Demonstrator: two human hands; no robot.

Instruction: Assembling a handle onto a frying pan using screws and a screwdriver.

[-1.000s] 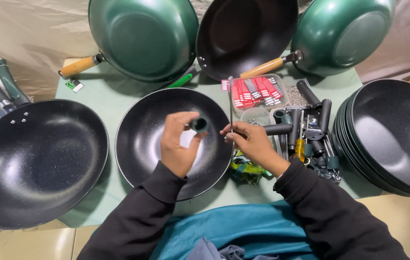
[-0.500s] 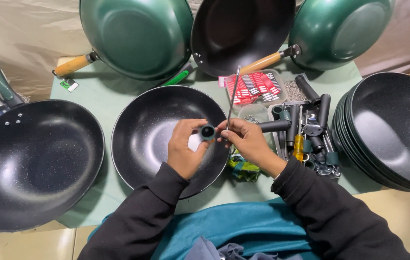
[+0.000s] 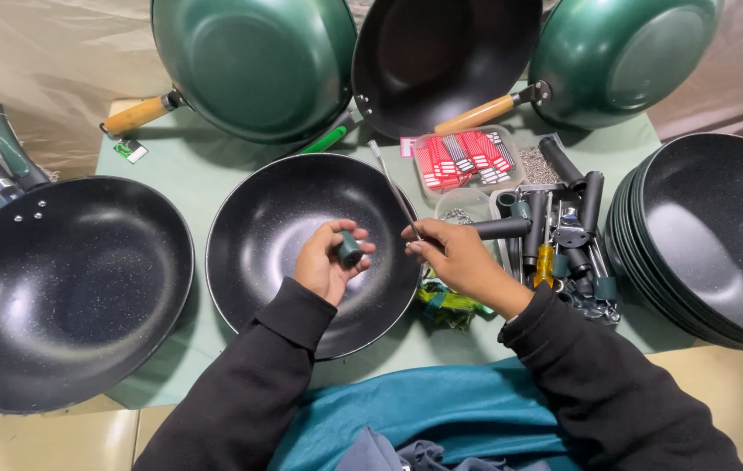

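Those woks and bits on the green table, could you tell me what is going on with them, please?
A person in black sleeves works over a handleless black wok. The left hand holds a small dark green cap-like part; the right hand pinches a thin metal rod that points up and away. Loose black handles and small hardware lie to the right, beside a stack of black woks. Three finished woks lean at the back.

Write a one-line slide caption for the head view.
Left hand holds a small green cap, right hand a thin metal rod, over a black wok.
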